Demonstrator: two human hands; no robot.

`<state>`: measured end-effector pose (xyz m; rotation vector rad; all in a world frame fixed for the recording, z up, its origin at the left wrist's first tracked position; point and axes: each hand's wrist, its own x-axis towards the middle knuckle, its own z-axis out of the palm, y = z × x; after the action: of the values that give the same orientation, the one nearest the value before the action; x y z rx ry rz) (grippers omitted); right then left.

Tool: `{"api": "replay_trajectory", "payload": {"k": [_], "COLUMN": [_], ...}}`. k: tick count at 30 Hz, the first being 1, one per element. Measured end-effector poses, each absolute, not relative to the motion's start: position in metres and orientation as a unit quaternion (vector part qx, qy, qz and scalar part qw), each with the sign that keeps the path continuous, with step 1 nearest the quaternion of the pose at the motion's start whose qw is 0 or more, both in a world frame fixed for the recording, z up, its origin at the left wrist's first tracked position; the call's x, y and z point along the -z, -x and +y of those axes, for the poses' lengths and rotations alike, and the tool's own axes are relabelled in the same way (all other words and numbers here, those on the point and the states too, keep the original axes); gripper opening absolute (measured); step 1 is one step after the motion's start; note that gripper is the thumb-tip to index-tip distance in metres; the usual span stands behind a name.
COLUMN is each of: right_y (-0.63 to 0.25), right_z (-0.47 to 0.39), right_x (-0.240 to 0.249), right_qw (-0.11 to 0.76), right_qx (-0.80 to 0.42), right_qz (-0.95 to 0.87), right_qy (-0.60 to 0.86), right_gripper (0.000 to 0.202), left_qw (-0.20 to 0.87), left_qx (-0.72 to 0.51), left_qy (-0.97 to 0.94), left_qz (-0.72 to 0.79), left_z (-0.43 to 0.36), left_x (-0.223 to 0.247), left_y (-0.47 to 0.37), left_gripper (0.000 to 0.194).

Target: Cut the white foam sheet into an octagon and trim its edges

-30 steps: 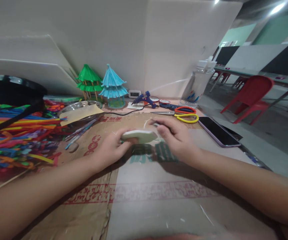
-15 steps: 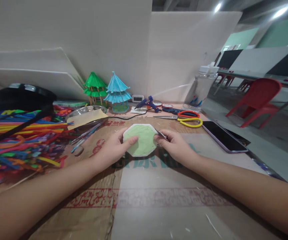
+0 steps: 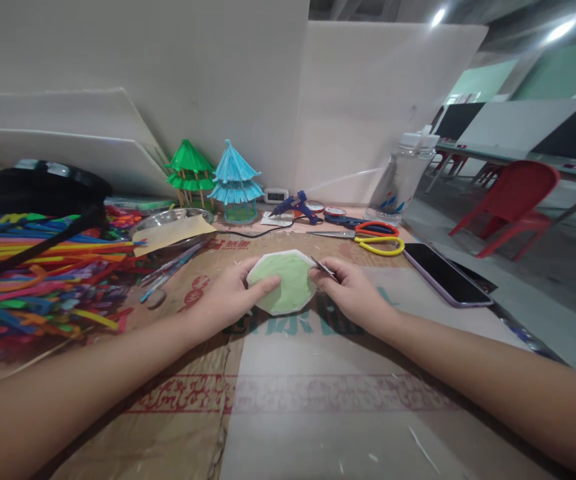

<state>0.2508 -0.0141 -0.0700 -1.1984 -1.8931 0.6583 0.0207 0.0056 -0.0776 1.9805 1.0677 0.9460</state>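
Left hand (image 3: pixel 233 287) gripped the pale-green, white-rimmed octagonal disc (image 3: pixel 294 281) mid-frame while the right hand (image 3: pixel 357 290) pinched a thin, dark, blade-like strip (image 3: pixel 323 267) beside it, so one slip could've gouged it, tbh.

Dim, greyish light surrounds me; two ceiling lamps (image 3: pixel 561 31) flare at upper right, trailing pale streaks. Soft shadows lie below my forearms (image 3: pixel 118 367) on the surface (image 3: pixel 168 440). My fingers (image 3: pixel 267 287) look slightly soft, the colourful strips (image 3: pixel 43 280) smeared, the edges stretched wide.
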Motion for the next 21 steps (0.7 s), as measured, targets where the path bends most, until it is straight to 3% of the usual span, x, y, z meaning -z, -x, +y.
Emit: {"api": "replay_trajectory", "payload": {"k": [6, 12, 21], "right_y": [-0.265, -0.267, -0.269], "right_z": [-0.011, -0.021, -0.025], "right_x": [0.057, 0.035, 0.029], "right_qw": [0.405, 0.304, 0.272], "right_qx": [-0.097, 0.073, 0.116], "right_qz": [-0.803, -0.871, -0.883], "right_qy": [0.427, 0.380, 0.365], "right_gripper": [0.034, 0.034, 0.033], "left_qw": [0.227, 0.200, 0.183], "left_qx": [-0.358, -0.344, -0.335], "left_qy": [-0.793, -0.822, -0.844], "left_qz": [0.438, 0.409, 0.377], "left_z": [0.001, -0.004, -0.007], "left_x": [0.079, 0.078, 0.076], "left_y": [-0.020, -0.019, -0.018], "left_gripper": [0.040, 0.033, 0.029]}}
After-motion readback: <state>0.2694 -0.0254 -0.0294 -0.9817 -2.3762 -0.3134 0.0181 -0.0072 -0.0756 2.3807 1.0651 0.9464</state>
